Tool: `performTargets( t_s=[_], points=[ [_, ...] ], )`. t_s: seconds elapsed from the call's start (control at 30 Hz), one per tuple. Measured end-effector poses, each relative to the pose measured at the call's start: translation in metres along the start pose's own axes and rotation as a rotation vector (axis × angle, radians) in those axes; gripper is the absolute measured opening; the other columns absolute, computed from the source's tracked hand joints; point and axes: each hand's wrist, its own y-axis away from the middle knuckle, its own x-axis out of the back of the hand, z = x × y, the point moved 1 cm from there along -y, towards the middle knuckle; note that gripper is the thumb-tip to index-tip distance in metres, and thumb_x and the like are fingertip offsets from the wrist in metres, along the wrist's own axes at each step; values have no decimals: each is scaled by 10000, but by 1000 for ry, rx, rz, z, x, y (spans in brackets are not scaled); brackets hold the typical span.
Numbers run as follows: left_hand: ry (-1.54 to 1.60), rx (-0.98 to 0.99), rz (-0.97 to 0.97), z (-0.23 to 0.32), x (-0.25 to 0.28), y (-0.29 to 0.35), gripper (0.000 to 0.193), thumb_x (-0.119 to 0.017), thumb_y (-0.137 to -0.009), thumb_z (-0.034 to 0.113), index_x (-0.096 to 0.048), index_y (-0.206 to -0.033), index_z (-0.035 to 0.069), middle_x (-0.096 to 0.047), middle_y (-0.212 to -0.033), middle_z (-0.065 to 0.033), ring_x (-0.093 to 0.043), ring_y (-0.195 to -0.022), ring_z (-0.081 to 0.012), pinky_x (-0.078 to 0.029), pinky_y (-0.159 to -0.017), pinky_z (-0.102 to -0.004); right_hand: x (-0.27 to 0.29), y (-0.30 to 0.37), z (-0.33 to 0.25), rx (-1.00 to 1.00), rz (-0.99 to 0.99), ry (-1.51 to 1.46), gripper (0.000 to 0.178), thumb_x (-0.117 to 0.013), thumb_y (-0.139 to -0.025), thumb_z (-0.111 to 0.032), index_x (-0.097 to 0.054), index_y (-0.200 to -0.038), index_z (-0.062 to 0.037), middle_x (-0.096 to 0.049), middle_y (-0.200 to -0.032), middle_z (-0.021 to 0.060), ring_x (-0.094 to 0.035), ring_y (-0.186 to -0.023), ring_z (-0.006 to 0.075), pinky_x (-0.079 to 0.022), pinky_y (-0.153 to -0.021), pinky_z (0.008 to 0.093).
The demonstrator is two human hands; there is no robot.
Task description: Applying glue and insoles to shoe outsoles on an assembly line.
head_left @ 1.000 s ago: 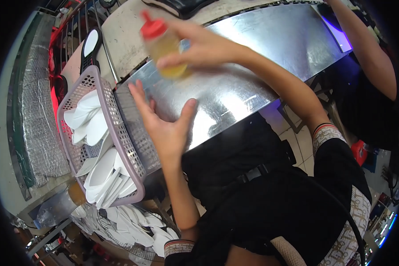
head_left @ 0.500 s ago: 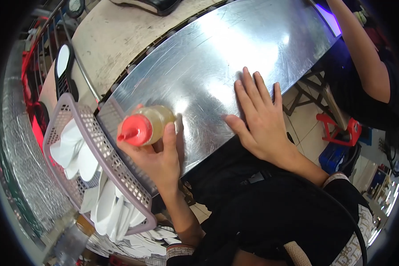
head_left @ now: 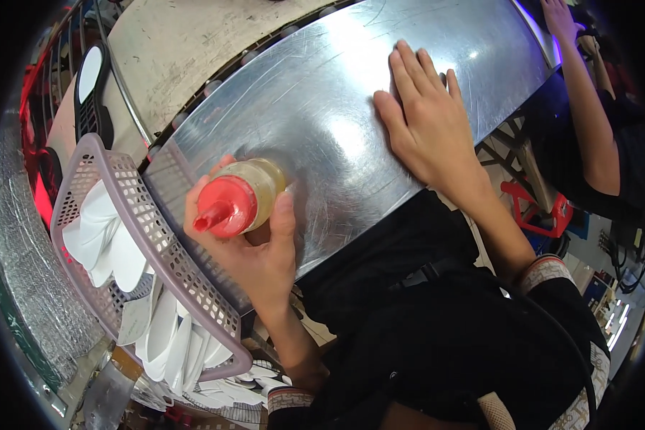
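My left hand (head_left: 254, 261) is wrapped round a squeeze bottle (head_left: 261, 183) with a red nozzle cap and a pale yellowish body. The bottle is at the left part of a shiny metal worktop (head_left: 308, 122), its nozzle tilted toward the lower left. Whether its base touches the metal I cannot tell. Farther right, my right hand (head_left: 433, 129) lies over the worktop, palm down and fingers stretched out, holding nothing. Just left of the bottle stands a lilac perforated plastic basket (head_left: 186, 283) with several white shoe-sole-shaped pieces (head_left: 115, 236) in it.
Beyond the worktop runs a pale belt-like surface (head_left: 172, 61) carrying a black sole with a white patch (head_left: 89, 79). Another person's arm (head_left: 588, 115) reaches in at the far right. Below it is a red plastic stool (head_left: 541, 208). More white pieces (head_left: 229, 390) lie beneath the basket.
My right hand has slid farther out over the worktop, up and to the right. The left hand keeps its hold on the bottle. The other person's forearm and hand show more now.
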Motion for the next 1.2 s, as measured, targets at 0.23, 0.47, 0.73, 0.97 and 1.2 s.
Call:
performTargets(
  t_s=[0.23,0.47,0.73,0.97,1.2],
  points=[
    [15,24,19,1,-4,1,763,-758,-759,80,-258,-1334,33,-430,-1310,-238,-486,-1180,-293,-434,-1001,-386,21,36,-26,65,-63,-40,636,-466,-945,-443,-506,-1246,116,-472,-1342,268,-438,-1272,381,-293,-1061,540],
    [49,52,40,-2,-4,0,795,-767,-744,123,-240,-1330,20,-446,-1282,-225,-510,-1157,-295,-449,-987,-386,27,38,-16,57,-183,-46,601,-461,-948,-427,-452,-1347,22,-421,-1430,175,-364,-1348,333,-239,-1064,582],
    [14,56,-6,0,4,-3,789,-756,-742,94,-234,-1327,11,-449,-1277,-229,-508,-1158,-299,-444,-991,-394,7,-6,-2,14,-98,-47,596,-400,-962,-448,-372,-1433,-83,-350,-1495,87,-277,-1396,323,-183,-1111,544],
    [68,85,35,4,-1,2,764,-731,-774,57,-221,-1342,34,-402,-1333,-233,-467,-1196,-286,-410,-1022,-388,1,6,-10,52,-39,-48,708,-464,-917,-555,-409,-1402,-42,-366,-1467,171,-304,-1367,398,-193,-1113,548],
    [63,86,16,-2,2,2,767,-726,-784,52,-212,-1354,43,-397,-1336,-226,-455,-1200,-278,-408,-1021,-389,19,44,-33,117,-95,-138,854,-498,-868,-619,-464,-1268,135,-432,-1330,352,-412,-1273,459,-340,-1039,521]
  ],
)
